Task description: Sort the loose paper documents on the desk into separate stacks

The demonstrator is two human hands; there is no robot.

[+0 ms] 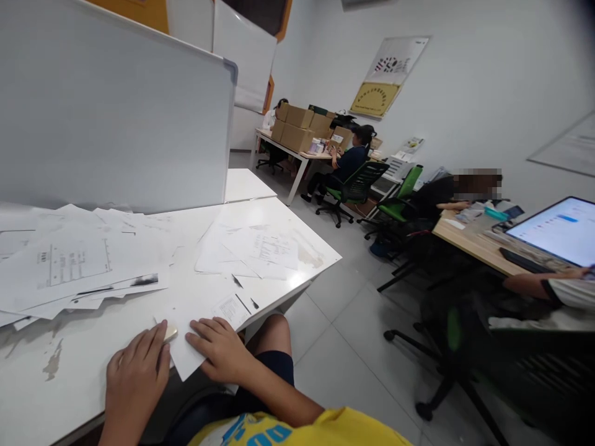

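Paper sheet (pixel 198 337) lay at the white desk's (pixel 56 378) near edge, pinned flat under the right hand (pixel 223 350), fingers spread, gripping nothing, the left hand (pixel 137 375) curled loosely beside it; judged light, limp, tear-prone, best lifted by its overhanging corner.

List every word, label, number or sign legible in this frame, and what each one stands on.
None can be read.
Sheets on the white desk: print and diagrams, too small.
Sheet under both hands: a printed block, blurred.
Yellow shirt: blue letters, cut off.
Wall posters: dot patterns, text unreadable.
Monitor: blurred.
Cardboard boxes: no legible marks.
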